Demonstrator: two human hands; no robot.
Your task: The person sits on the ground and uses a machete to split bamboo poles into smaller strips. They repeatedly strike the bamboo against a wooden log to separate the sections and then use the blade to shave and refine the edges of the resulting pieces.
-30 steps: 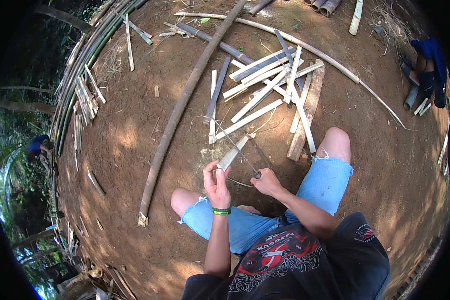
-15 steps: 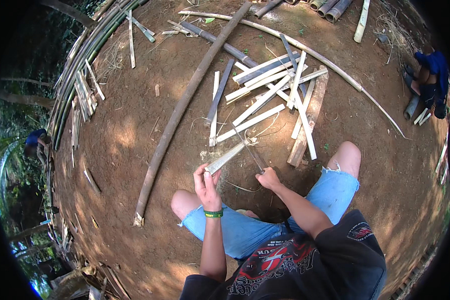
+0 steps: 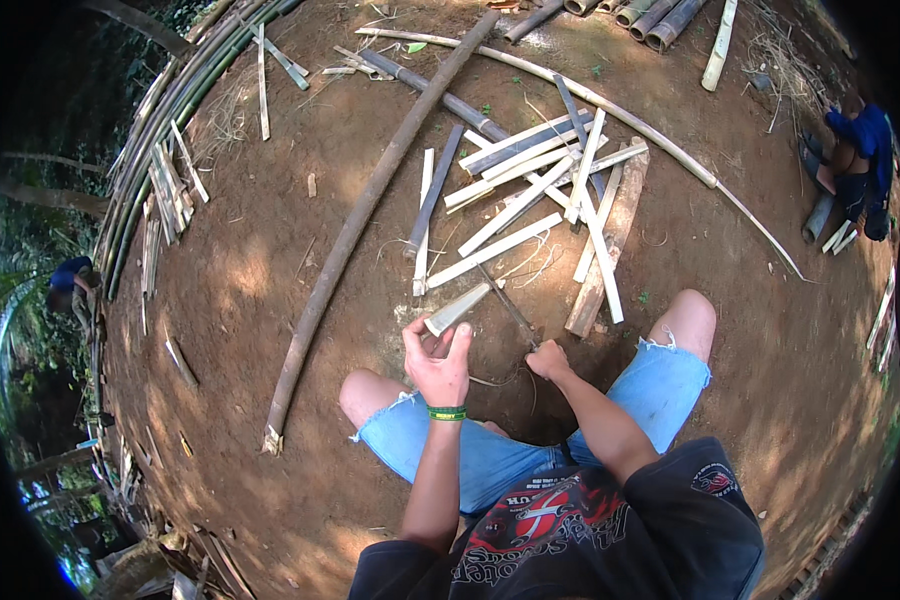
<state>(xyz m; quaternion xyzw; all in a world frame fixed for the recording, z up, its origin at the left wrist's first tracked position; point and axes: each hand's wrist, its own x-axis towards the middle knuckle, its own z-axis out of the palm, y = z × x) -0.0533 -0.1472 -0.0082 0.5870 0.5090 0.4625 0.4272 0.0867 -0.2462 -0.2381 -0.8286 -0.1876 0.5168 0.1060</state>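
Note:
My left hand (image 3: 438, 368), with a green and yellow band at the wrist, grips the near end of a short pale bamboo strip (image 3: 457, 309). The strip points away from me and slightly right. In my right hand (image 3: 547, 360) is a long, thin-bladed knife (image 3: 508, 304), its handle mostly hidden by the fingers. The blade slants up and left, close to the strip's far end; whether they touch, I cannot tell. Just beyond lie split bamboo strips (image 3: 530, 203), pale and dark, in a loose crossing heap. Thin shavings (image 3: 538, 262) curl beside them.
A long brown pole (image 3: 360, 240) lies on the dirt to the left. A thick split plank (image 3: 615, 245) rests right of the heap. Behind it bends a long thin stick (image 3: 620, 100). Other people (image 3: 868, 160) (image 3: 72, 282) crouch or bend at both edges.
My left hand has shifted right and its fingers have spread more around the strip, which now looks shorter and tilted. My right hand has moved slightly right and down with the knife.

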